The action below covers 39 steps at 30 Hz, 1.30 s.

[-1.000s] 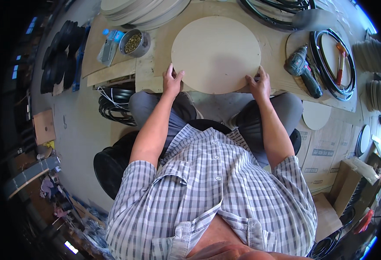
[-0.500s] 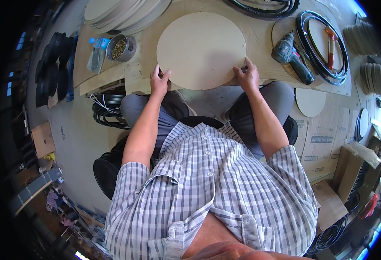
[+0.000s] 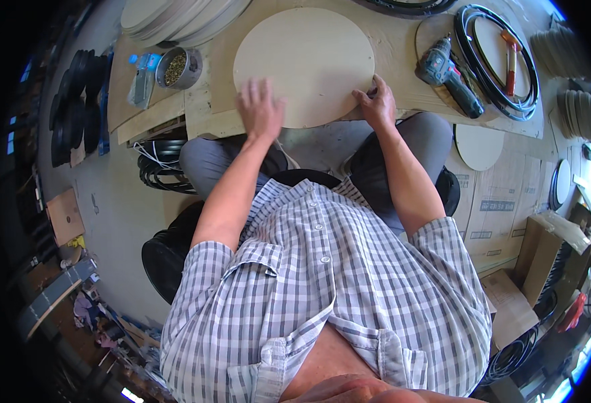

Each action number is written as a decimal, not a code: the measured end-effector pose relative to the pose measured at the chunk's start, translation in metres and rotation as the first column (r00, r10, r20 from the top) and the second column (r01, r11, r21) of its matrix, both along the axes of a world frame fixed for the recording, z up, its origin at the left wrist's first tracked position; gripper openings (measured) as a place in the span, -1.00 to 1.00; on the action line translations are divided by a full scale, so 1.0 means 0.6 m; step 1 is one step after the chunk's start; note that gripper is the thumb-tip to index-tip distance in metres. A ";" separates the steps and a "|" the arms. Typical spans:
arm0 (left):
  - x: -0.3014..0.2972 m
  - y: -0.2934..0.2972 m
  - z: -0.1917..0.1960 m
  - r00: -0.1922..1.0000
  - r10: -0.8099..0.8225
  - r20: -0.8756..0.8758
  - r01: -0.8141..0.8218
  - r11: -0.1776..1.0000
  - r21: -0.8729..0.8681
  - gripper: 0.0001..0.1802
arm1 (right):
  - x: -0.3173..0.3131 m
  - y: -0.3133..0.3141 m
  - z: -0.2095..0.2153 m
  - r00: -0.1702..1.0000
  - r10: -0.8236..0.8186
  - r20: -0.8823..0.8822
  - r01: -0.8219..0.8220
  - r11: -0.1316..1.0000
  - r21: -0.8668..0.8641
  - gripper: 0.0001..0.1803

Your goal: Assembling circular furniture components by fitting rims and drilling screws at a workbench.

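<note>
A large round beige board [image 3: 305, 57] lies on the cardboard-covered worktable in front of me, its near edge reaching past the table edge toward my knees. Over its near left part is my left hand [image 3: 262, 114], fingers stretched apart and a little smeared by motion; whether it touches the surface I cannot tell. At the near right rim my right hand [image 3: 378, 104] grips the board, thumb on top and fingers around the edge. Small dark holes or marks show near the rim.
To the left stand a metal bowl of small brass-coloured pieces [image 3: 191, 67] and a plastic bottle [image 3: 144, 77]. On the right lie a cordless drill [image 3: 451, 77], black hoops [image 3: 467, 40] and an orange-handled hammer [image 3: 511, 77]. Stacked round boards [image 3: 174, 23] rise at the back left.
My left hand has let go of the left rim and moved right over the board, fingers spreading. The right hand stays on the right rim. The whole view has shifted slightly.
</note>
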<state>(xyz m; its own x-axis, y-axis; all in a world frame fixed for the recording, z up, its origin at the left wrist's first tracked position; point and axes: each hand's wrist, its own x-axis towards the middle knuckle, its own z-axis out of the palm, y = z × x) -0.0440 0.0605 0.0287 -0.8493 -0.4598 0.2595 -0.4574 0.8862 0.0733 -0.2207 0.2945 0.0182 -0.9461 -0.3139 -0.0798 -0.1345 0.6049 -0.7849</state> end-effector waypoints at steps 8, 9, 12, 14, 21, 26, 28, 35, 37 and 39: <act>-0.065 0.218 0.049 0.511 -0.857 0.065 0.775 0.492 0.396 -0.32 | -0.012 0.019 -0.033 1.000 -0.011 -0.018 0.008 0.992 -0.130 -0.30; -0.064 0.215 0.052 0.530 -0.846 -0.056 0.786 0.465 0.408 -0.33 | -0.013 0.017 -0.038 1.000 -0.010 -0.012 0.009 0.996 -0.091 -0.30; -0.041 0.163 0.068 0.654 -0.729 -0.200 0.740 0.562 0.371 -0.31 | 0.012 -0.005 -0.025 0.990 -0.013 -0.138 -0.004 0.992 -0.124 -0.35; -0.047 0.122 0.075 0.762 -0.630 -0.147 0.645 0.721 0.254 -0.27 | 0.016 -0.005 -0.016 0.995 -0.049 -0.084 0.040 0.993 -0.112 -0.34; -0.085 0.011 0.004 0.972 -0.219 0.081 0.210 0.973 0.099 -0.22 | 0.009 0.010 0.031 0.994 -0.055 0.094 0.064 0.994 -0.093 -0.32; -0.092 0.008 -0.001 0.972 -0.154 0.180 0.154 0.988 0.012 -0.18 | 0.003 0.006 0.024 0.998 -0.068 0.017 0.069 0.994 -0.084 -0.30; -0.085 0.003 0.006 0.975 -0.125 0.181 0.123 0.992 0.026 -0.18 | 0.005 -0.004 0.018 0.999 -0.041 0.002 0.041 0.995 -0.090 -0.30; -0.087 0.019 0.020 0.977 -0.176 0.122 0.166 0.982 0.092 -0.16 | 0.006 0.010 0.008 0.997 0.039 0.068 -0.034 0.997 -0.074 -0.25; -0.080 0.021 0.028 0.981 -0.174 0.080 0.169 0.984 0.064 -0.18 | 0.010 0.008 0.009 0.997 0.022 0.072 -0.018 0.998 -0.057 -0.24; -0.078 0.021 0.032 0.982 -0.171 0.084 0.165 0.983 0.075 -0.19 | 0.011 0.003 0.010 0.999 0.013 0.036 -0.011 0.999 -0.045 -0.26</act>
